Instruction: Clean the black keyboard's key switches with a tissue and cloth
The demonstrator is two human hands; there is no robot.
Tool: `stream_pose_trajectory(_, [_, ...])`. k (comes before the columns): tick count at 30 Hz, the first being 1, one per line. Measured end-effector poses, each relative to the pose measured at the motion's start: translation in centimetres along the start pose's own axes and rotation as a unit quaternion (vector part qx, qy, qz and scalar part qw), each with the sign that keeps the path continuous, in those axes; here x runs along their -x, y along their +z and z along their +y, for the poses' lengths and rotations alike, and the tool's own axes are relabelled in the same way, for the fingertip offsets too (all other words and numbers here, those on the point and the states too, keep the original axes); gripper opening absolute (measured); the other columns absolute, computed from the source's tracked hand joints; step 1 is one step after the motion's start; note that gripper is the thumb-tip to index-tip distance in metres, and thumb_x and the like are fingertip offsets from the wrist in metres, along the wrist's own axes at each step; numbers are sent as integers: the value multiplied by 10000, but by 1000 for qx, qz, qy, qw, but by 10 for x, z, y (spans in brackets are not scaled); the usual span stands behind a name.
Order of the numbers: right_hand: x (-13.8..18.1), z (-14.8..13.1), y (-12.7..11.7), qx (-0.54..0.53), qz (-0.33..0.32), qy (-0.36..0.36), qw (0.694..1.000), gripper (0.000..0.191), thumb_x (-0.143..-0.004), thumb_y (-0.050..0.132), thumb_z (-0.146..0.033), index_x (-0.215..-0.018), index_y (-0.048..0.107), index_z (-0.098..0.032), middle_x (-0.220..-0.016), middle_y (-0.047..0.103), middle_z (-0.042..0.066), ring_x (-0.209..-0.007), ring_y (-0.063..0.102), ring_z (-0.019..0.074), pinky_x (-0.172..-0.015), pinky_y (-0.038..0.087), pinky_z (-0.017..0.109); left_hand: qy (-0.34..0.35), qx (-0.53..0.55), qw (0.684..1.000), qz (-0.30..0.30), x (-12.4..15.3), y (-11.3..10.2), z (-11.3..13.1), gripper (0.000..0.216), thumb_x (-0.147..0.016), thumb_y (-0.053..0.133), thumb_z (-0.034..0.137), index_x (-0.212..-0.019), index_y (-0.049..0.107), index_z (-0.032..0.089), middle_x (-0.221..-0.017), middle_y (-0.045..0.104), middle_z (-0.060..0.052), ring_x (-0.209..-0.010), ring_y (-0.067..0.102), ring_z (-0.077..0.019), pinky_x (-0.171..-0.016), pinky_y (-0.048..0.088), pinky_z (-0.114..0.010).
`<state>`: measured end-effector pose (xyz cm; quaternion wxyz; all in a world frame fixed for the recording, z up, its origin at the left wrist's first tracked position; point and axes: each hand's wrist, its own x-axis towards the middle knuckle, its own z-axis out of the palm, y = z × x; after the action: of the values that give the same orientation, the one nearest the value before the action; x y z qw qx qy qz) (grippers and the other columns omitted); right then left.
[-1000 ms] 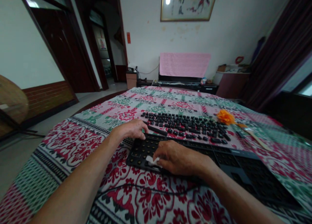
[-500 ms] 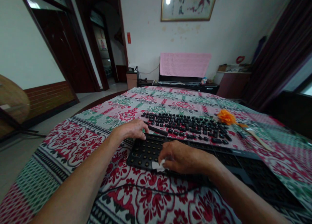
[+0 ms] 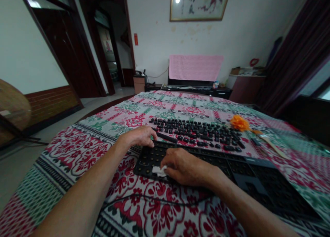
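A black keyboard [image 3: 239, 168] with its keycaps off lies at a slant on the patterned cloth, rows of small round key seats showing. My left hand [image 3: 140, 135] grips its far left corner, thumb on the top face and fingers bent over the far edge. In my right hand [image 3: 182, 165] is a white tissue [image 3: 159, 170], pinched and pressed on the near left part of the keyboard. The right hand and forearm cover some of the keyboard's near side. A long black bar [image 3: 167, 137] lies just beyond the keyboard, close to my left fingers.
Many loose black keycaps [image 3: 201, 130] are spread beyond the keyboard. To their right are an orange ruffled flower-like item [image 3: 239, 123] and a brush with a pale handle [image 3: 274, 147]. A black cable [image 3: 144, 196] runs over the tablecloth [image 3: 165, 216] in front.
My right hand has slid a little to the left along the keyboard with the tissue. My left hand stays at the corner.
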<state>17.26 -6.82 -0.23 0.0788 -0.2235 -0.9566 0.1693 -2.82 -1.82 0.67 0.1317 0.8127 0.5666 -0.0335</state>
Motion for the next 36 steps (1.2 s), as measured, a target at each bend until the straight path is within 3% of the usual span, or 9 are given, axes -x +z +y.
stream_pose_trajectory(6, [7,7,-11,-49,37,41,997,237,-741,439,-187,-878,631,-159,-830,596,53,-740,516,133,-663,374,224,-3,8,1000,-9,1,-1,2,320,-604,575,271,-919,622,238,-636,574,25,-631,506,-123,-557,334,-192])
stream_pose_trajectory(10, [9,5,-12,-65,-49,17,997,237,-712,465,-197,-861,649,-178,-836,617,40,-717,537,125,-653,382,213,1,8,1000,-3,0,0,0,326,-602,573,273,-923,621,232,-649,580,23,-631,503,-123,-566,334,-195])
stream_pose_trajectory(14, [16,15,-17,-67,-100,57,991,235,-687,489,-211,-852,655,-191,-858,630,28,-711,549,122,-636,386,200,6,9,1000,-2,0,1,-2,326,-605,566,276,-923,621,233,-636,571,20,-621,499,-124,-560,332,-198])
stream_pose_trajectory(18, [21,20,-28,-59,-97,77,991,237,-685,493,-211,-857,655,-189,-844,631,22,-696,547,115,-621,387,190,12,9,1000,0,0,1,-2,324,-603,566,280,-918,624,233,-664,574,16,-621,500,-121,-555,332,-198])
stream_pose_trajectory(24, [16,13,-21,-77,-119,35,989,256,-679,494,-220,-876,654,-195,-861,627,27,-723,550,118,-644,387,193,-1,12,1000,-4,0,0,1,317,-603,570,278,-912,622,237,-628,568,27,-603,499,-118,-545,330,-195])
stream_pose_trajectory(31, [28,25,-29,-70,-173,118,975,225,-636,520,-204,-807,666,-187,-823,637,12,-697,553,117,-626,385,184,-1,0,1000,-5,1,-2,4,307,-605,568,270,-904,629,234,-658,574,17,-643,512,-126,-546,336,-190])
stream_pose_trajectory(36, [22,21,-27,-75,-130,53,987,251,-677,485,-214,-860,655,-190,-855,629,20,-719,550,114,-649,383,187,-6,-4,1000,-3,-1,0,2,330,-602,567,280,-925,623,240,-650,576,15,-650,517,-135,-549,339,-195])
